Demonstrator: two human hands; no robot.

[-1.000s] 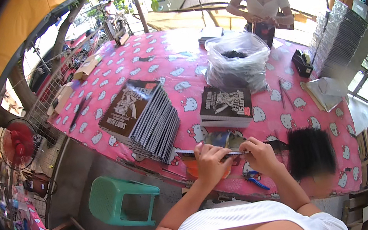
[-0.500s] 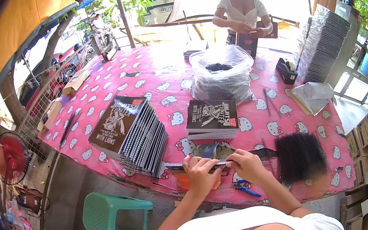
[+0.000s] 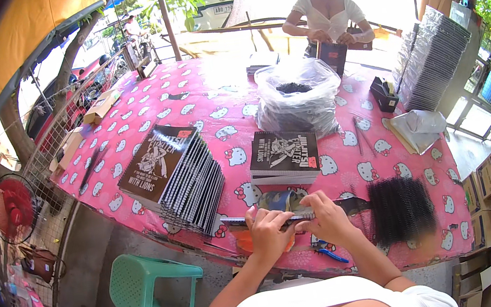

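Both hands, left [image 3: 270,231] and right [image 3: 327,221], pinch a booklet [image 3: 279,207]; coils [image 3: 401,209] at three o'clock. Spine could slip, misaligning.

Thin dark-covered notebook [image 3: 281,210] flat at the pink table's near edge, spiral-bound side under both hands.

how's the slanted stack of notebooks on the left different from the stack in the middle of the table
The slanted stack is tall, fanned sideways, its spiral edges showing; the middle stack is short, flat and squared. The slanted stack sits off the left hand, the middle stack just beyond both hands. Both have dark illustrated covers.
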